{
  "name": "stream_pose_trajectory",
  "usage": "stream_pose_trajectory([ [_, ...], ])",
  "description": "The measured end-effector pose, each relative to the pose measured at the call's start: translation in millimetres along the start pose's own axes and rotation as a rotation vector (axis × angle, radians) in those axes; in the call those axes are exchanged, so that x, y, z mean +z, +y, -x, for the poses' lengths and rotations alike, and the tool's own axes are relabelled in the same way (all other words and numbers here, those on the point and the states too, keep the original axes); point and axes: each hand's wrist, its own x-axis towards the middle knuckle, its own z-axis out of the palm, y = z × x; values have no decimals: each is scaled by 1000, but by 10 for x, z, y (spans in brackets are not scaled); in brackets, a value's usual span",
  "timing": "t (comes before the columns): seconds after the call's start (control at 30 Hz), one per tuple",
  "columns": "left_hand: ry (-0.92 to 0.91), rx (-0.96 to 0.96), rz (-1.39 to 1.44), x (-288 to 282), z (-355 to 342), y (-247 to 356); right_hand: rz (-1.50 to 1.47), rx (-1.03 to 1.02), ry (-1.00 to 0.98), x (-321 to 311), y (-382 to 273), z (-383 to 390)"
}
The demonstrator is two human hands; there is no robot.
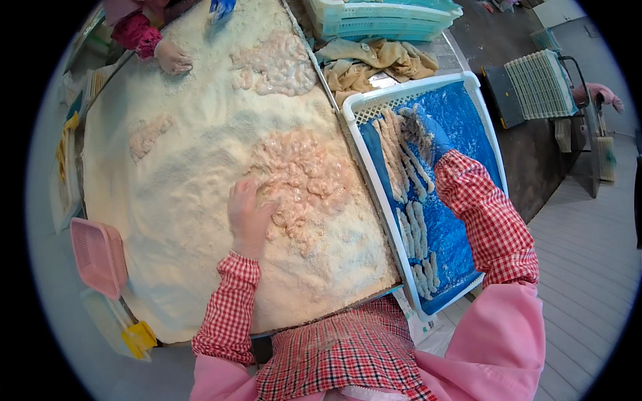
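Note:
My left hand (249, 217), in a thin pale glove, is open, its fingers reaching to the near left edge of a pile of wet pink raw meat pieces (304, 177). The pile lies on a broad bed of pale flour or crumbs (194, 260). To the right, my right hand (426, 136), in a blue glove caked with flour, is curled over the far ends of coated meat strips (418, 170). They lie in a white basket tray (356, 167) with a blue lining (458, 234). More coated strips (414, 230) line its left side. The fingertips are partly hidden.
A co-worker's hand (172, 57) and a blue-gloved hand (222, 8) are at the far end, near another meat pile (277, 65). Beige cloths (378, 60) and stacked teal crates (381, 20) stand behind the tray. A pink basket (99, 257) is at left.

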Motion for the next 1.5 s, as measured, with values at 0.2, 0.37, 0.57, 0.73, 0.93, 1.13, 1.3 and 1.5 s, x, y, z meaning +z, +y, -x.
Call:
stream_pose_trajectory([
  [0.2,-76,57,-23,117,-111,-176,161,-41,-54,-308,96,309],
  [0.37,-46,-23,126,63,-45,-101,324,-19,-100,-558,323,662],
  [0.57,33,-14,170,-189,250,73,338,-34,-56,-744,614,983],
  [0.73,-111,176,-65,-581,921,-5,153,-201,139,-626,986,1232],
  [0.93,-454,-410,-89,-859,1644,-463,109,-539,44,591,1099,1798],
  [1.13,54,-14,-424,-218,1840,-188,93,-599,-199,1951,1469,2249],
  [1.3,-157,-732,709,-734,1782,-311,400,-642,-196,2093,1788,2426],
  [1.5,-266,23,24,-636,2119,-421,775,-681,-417,2567,2328,2556],
])
